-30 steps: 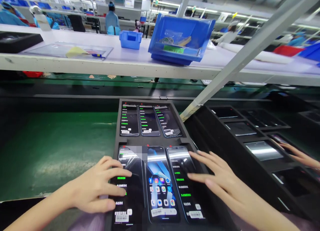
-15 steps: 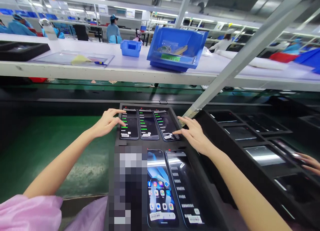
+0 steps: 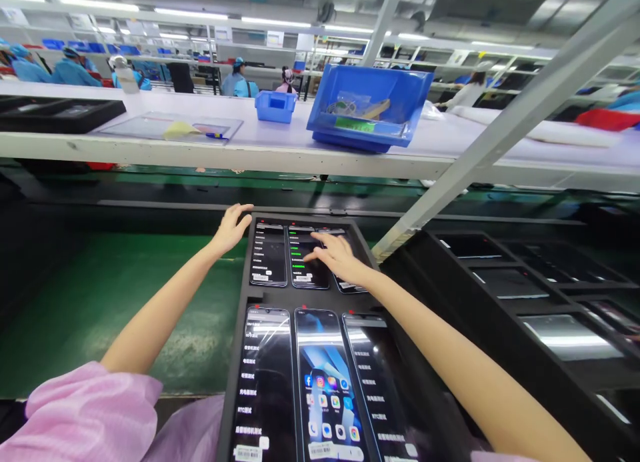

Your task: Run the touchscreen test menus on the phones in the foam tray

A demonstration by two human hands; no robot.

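Note:
A black tray [image 3: 235,355] on the green belt holds two rows of three phones with lit screens. My left hand [image 3: 231,230] rests at the tray's far left corner, fingers loosely stretched, beside the far left phone [image 3: 269,253]. My right hand [image 3: 334,255] lies over the far row with its fingers spread; a fingertip touches the far middle phone [image 3: 304,262], and the hand covers most of the far right phone. In the near row, the middle phone [image 3: 327,382] shows app icons, and the two phones beside it show text lists.
A second black tray [image 3: 500,295] with dark phones sits at the right. A slanted white post [image 3: 480,149] rises between the trays. The white shelf [image 3: 280,149] above carries a large blue bin [image 3: 367,105], a small blue bin [image 3: 275,106] and a flat sheet. People in blue work far behind.
Both hands left the near row and reached to the far row. Since half a second ago, my right hand shifted left onto the far middle phone and my left hand slid to the tray's corner.

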